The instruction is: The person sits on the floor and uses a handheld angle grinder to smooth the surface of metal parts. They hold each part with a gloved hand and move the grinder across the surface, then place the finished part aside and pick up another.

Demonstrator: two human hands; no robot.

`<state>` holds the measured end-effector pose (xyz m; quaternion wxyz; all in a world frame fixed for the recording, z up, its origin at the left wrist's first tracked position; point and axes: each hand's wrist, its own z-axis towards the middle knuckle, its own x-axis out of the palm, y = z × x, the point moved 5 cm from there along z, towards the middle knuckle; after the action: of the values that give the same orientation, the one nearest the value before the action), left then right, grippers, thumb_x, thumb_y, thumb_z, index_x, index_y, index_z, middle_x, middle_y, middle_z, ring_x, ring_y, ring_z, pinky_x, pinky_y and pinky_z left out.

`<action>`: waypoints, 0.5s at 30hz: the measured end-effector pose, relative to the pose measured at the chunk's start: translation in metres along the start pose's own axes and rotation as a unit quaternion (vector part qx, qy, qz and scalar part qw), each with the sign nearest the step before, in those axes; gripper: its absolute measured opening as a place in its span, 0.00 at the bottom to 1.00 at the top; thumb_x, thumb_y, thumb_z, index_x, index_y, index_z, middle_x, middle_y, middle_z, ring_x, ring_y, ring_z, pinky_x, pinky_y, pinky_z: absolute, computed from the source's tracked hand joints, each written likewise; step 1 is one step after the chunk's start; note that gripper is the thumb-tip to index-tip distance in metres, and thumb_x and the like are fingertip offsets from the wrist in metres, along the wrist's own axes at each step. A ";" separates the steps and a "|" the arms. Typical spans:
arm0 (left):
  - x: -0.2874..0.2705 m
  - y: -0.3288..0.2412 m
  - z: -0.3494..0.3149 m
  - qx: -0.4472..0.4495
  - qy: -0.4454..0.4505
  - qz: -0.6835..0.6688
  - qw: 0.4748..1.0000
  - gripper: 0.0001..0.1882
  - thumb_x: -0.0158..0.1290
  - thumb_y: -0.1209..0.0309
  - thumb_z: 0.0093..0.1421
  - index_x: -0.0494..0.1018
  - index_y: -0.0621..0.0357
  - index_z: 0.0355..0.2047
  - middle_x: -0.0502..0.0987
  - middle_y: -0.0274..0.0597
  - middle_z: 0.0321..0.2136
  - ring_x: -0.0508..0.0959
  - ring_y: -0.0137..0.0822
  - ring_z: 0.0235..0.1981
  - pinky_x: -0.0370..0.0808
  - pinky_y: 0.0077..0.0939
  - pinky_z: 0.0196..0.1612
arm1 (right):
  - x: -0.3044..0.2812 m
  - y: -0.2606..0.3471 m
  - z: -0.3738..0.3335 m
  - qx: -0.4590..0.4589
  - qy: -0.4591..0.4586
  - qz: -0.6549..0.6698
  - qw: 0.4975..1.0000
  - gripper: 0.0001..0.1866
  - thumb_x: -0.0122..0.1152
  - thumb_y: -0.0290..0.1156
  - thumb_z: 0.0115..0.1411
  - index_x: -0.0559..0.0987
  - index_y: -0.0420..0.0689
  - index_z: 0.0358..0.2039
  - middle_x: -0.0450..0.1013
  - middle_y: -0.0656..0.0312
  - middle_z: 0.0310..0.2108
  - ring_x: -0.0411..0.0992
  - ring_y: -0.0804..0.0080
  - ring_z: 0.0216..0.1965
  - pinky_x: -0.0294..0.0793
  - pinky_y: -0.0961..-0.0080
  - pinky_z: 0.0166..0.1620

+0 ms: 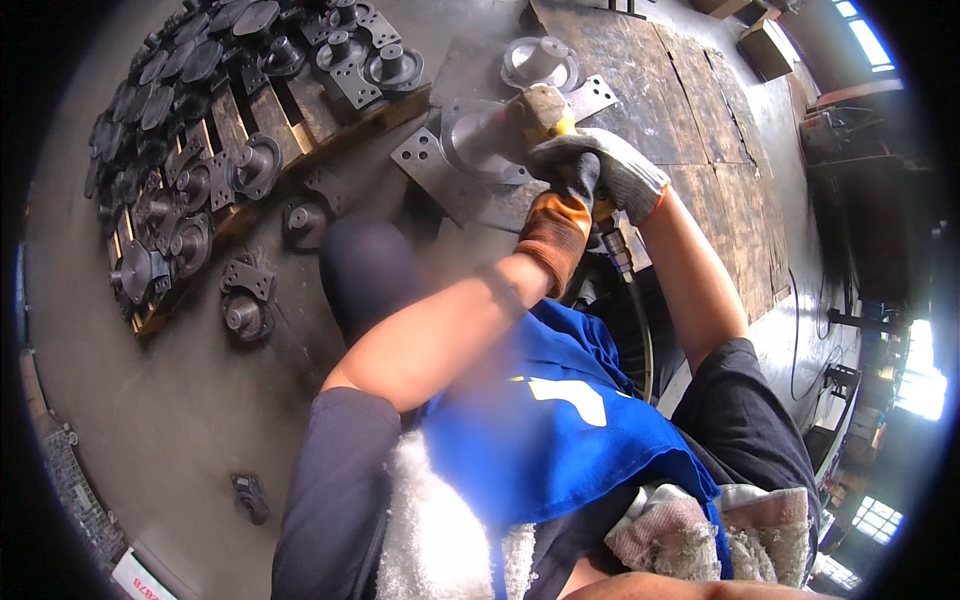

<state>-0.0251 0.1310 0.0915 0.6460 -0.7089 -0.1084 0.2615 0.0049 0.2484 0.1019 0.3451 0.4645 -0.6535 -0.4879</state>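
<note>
Both my hands grip a yellow air grinder (pixel 546 112) by its body and handle. My right hand (pixel 612 165), in a grey-white knit glove, is closed over the top. My left hand (pixel 562 215), in an orange and black glove, wraps round it just below. An air hose (pixel 643 325) runs from the fitting under my hands down past my lap. The grinder's head is over a round metal flange part (pixel 465 135) with a drilled plate (pixel 425 160); I cannot tell if it touches. Another flange part (pixel 540 62) stands just beyond.
At the left, a wooden pallet (pixel 296 140) carries many dark flange parts (pixel 185 85). More parts (pixel 245 310) lie on the floor beside it. A worn wooden board surface (pixel 690 100) stretches to the right of the work. A cardboard box (pixel 768 48) stands far right.
</note>
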 end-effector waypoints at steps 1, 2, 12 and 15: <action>0.004 -0.005 -0.005 -0.028 0.037 -0.034 0.998 0.29 0.38 0.46 0.69 0.77 0.59 0.40 0.81 0.55 0.36 0.79 0.54 0.41 0.76 0.38 0.40 | -0.011 -0.005 -0.010 -0.010 -0.007 -0.035 0.999 0.14 0.54 0.27 0.62 0.81 0.36 0.45 0.79 0.59 0.40 0.76 0.74 0.42 0.75 0.75 0.51; 0.005 -0.010 -0.009 -0.060 0.069 -0.067 0.994 0.30 0.37 0.45 0.69 0.77 0.59 0.40 0.81 0.55 0.36 0.79 0.54 0.40 0.76 0.39 0.40 | -0.008 0.005 -0.021 -0.018 -0.010 -0.070 0.997 0.14 0.54 0.27 0.62 0.81 0.36 0.45 0.79 0.58 0.40 0.76 0.74 0.42 0.75 0.76 0.50; 0.019 0.005 -0.052 0.242 0.269 0.035 0.932 0.23 0.47 0.62 0.66 0.65 0.50 0.61 0.76 0.47 0.47 0.78 0.42 0.45 0.74 0.35 0.48 | 0.017 -0.003 -0.118 0.120 -0.195 0.205 0.952 0.15 0.64 0.34 0.57 0.79 0.38 0.40 0.76 0.63 0.32 0.75 0.76 0.32 0.76 0.79 0.37; 0.015 0.011 -0.073 0.227 0.236 -0.027 0.944 0.23 0.45 0.61 0.68 0.63 0.45 0.63 0.72 0.50 0.55 0.75 0.42 0.53 0.72 0.34 0.55 | 0.036 -0.008 -0.117 0.016 -0.078 -0.052 0.995 0.12 0.61 0.31 0.57 0.81 0.37 0.39 0.78 0.61 0.34 0.76 0.76 0.35 0.75 0.79 0.41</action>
<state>0.0228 0.0745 0.0797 0.8040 -0.5812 0.0902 0.0868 0.1008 0.1766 0.1276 0.2602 0.4642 -0.6606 -0.5297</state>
